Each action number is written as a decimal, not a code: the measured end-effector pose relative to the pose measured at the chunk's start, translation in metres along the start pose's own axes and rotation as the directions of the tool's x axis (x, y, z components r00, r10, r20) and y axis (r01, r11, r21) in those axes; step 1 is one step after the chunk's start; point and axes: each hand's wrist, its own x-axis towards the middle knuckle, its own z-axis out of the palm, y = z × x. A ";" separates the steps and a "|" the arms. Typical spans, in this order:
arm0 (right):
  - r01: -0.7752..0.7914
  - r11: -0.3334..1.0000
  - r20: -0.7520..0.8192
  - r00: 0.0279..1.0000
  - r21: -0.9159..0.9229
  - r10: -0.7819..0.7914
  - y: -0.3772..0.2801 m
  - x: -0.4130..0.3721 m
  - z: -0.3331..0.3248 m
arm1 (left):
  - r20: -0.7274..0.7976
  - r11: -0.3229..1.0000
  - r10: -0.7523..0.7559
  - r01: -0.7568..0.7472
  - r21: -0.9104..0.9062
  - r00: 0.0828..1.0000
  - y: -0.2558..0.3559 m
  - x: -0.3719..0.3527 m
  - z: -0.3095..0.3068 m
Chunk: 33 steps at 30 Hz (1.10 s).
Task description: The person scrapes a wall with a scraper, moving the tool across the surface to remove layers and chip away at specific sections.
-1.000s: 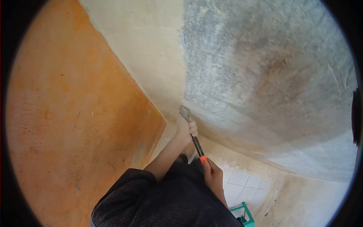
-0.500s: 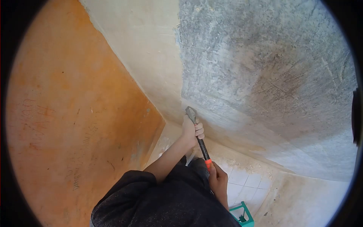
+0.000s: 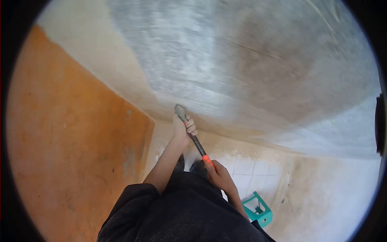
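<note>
Both my hands are closed around one long tool, which looks like a long-handled scraper (image 3: 196, 143) with a black shaft and red-orange grip sections. My left hand (image 3: 181, 127), pale with dust, wraps the shaft just below the grey, dusty head. Lower down, my right hand (image 3: 219, 175) grips the red-orange end, hiding its tip. The tool's head is close to the lower part of the grey, scraped-looking wall (image 3: 258, 60); whether it touches cannot be made out.
An orange wall (image 3: 80, 121) with scribbles meets the scraped wall at a corner on my left. White floor tiles (image 3: 244, 171) lie below, dusty along the wall. A green plastic stool (image 3: 264, 218) stands at lower right. My dark shirt (image 3: 181, 209) fills the bottom.
My view has turned, so the hands and tool appear further left and the wall's grey patch has shifted. Both hands keep their hold on the scraper.
</note>
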 end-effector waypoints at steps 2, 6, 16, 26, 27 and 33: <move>0.088 0.990 0.024 0.996 0.113 -0.092 0.017 -0.009 -0.023 | -0.002 1.000 0.018 -0.018 -0.008 1.000 -0.024 -0.003 0.017; 0.098 0.978 0.046 0.993 0.183 -0.108 0.038 -0.032 -0.067 | -0.002 0.999 0.037 -0.037 -0.001 0.999 -0.076 -0.012 0.048; -0.011 0.935 0.141 0.989 0.354 -0.042 0.157 -0.069 -0.220 | -0.044 0.955 0.295 -0.293 0.054 0.954 -0.286 0.000 0.124; 0.014 0.951 0.102 0.994 0.308 -0.048 0.233 -0.094 -0.340 | 0.108 0.947 0.311 -0.317 0.044 0.944 -0.420 0.010 0.175; 0.009 0.952 0.104 0.994 0.305 -0.043 0.244 -0.098 -0.339 | 0.154 0.970 0.239 -0.241 -0.004 0.959 -0.425 0.006 0.179; 0.000 0.944 -0.009 1.000 0.330 0.003 0.262 -0.104 -0.342 | 0.133 0.995 0.100 -0.098 -0.020 0.986 -0.446 0.029 0.184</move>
